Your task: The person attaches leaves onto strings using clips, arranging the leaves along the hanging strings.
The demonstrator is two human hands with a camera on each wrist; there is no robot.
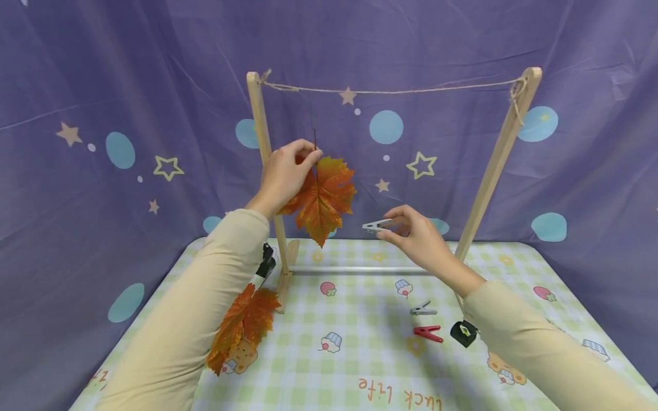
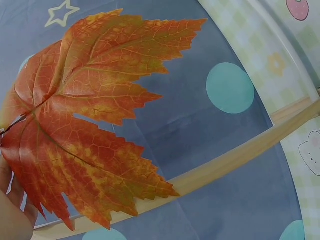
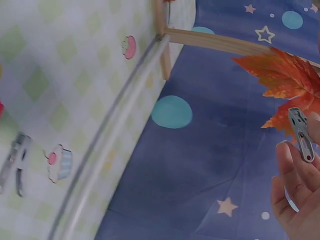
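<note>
My left hand [image 1: 289, 173] pinches the dark stem of an orange-red artificial maple leaf [image 1: 323, 197], which hangs below the twine [image 1: 390, 92] near the left post. In the left wrist view the leaf [image 2: 95, 95] fills much of the picture, and only part of the hand shows. Between thumb and fingers my right hand [image 1: 418, 231] holds a grey clothespin [image 1: 377, 225], its nose pointing left toward the leaf. The right wrist view shows this clothespin [image 3: 301, 134] close up, with the leaf behind it. Leaf and clothespin are apart, both lower than the twine.
A wooden frame with a left post [image 1: 264, 125] and right post [image 1: 493, 171] carries the twine. On the checked tablecloth [image 1: 370, 342] lie another grey clothespin [image 1: 424, 309], a red clothespin [image 1: 428, 333] and a black object [image 1: 464, 333]. A second leaf [image 1: 247, 319] lies by my left sleeve.
</note>
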